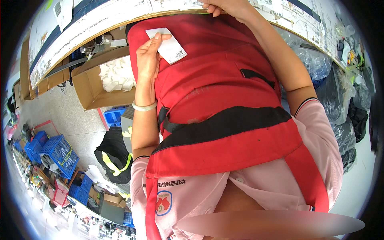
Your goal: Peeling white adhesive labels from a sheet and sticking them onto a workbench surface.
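Note:
My left hand (147,58) is closed on a small white printed label (174,51), thumb on top, in front of the red apron (216,60) I wear. A pale bangle circles that wrist. At the table's near edge, my right hand (229,7) has its fingers curled in and is partly cut off by the top of the picture. Whatever those fingers may hold is hidden. Close by their tips, another printed white paper (191,3) lies on the worn white table (116,11).
Left of me, an open cardboard box (86,86) holds many white paper pieces. Blue plastic crates (60,154) and a black bag (114,154) with yellow-green straps are on the floor. Clear and dark plastic bags (340,96) crowd the right side.

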A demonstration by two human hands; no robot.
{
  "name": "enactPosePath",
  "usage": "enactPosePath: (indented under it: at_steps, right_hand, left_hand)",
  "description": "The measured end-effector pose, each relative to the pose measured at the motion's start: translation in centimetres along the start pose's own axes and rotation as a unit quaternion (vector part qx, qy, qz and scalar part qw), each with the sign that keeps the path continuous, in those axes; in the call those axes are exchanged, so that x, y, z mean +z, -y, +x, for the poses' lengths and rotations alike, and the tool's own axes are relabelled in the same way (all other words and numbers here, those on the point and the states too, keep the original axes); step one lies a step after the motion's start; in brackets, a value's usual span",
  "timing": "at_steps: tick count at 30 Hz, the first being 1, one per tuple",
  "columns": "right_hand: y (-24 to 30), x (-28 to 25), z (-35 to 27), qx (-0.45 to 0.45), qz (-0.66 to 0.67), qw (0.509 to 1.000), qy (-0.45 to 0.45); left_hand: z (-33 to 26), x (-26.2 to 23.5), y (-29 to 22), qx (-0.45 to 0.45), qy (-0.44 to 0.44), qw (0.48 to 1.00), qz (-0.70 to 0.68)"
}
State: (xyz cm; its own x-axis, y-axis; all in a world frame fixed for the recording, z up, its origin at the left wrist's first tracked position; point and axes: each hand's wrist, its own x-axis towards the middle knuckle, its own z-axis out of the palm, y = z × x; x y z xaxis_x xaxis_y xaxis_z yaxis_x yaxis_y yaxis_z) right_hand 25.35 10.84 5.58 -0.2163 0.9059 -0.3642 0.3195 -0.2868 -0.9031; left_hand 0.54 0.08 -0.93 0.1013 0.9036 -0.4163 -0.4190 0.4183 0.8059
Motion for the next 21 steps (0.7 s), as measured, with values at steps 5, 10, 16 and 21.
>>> enactPosePath:
  at_steps: [5, 10, 16, 21]
  right_hand:
    - [-0.30, -0.17, 0.19, 0.000, 0.009, 1.000, 0.000]
    - [-0.05, -0.07, 0.11, -0.007, 0.006, 1.000, 0.009]
    - [0.02, -0.03, 0.06, -0.007, 0.000, 1.000, 0.001]
    - [-0.13, 0.09, 0.16, -0.004, 0.002, 1.000, -0.002]
  left_hand:
    - [0.07, 0.12, -0.03, -0.002, -0.001, 1.000, 0.005]
    - [0.15, -0.16, 0.17, 0.001, 0.004, 1.000, 0.002]
    - [0.13, -0.04, 0.16, 0.004, 0.010, 1.000, -0.001]
    - [0.18, -0.21, 0.26, 0.001, 0.007, 1.000, 0.003]
